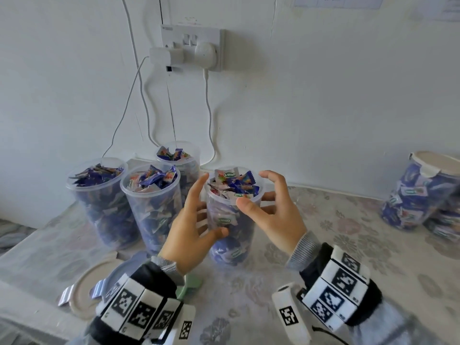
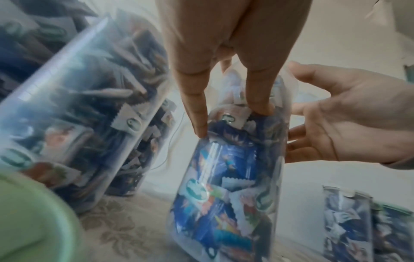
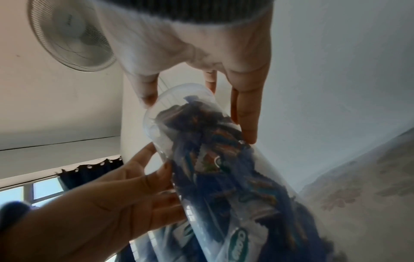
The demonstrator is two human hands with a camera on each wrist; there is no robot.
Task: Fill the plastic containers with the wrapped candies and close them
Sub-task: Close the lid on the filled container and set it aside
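Clear plastic container (image 1: 232, 220), heaped with wrapped candies (image 1: 234, 184) and lidless, is standing centre on the table (image 1: 348, 245). Left hand (image 1: 191, 230) and right hand (image 1: 273, 210) are flanking it with spread fingers, apparently touching, not clamping. Three more open containers (image 1: 149, 207) are sitting full at far left; lidded containers (image 1: 420, 192) are lying far right. Filling looks done; four closings are remaining. Loose lids (image 1: 82, 295) are waiting near left.

clear plastic containers (image 1: 231, 220) of blue-and-white wrapped candies (image 1: 234, 186), pale floral tablecloth (image 1: 348, 235), black-and-white marker wristbands (image 1: 333, 292), mint-green lid (image 2: 29, 223), white wall (image 1: 323, 95)
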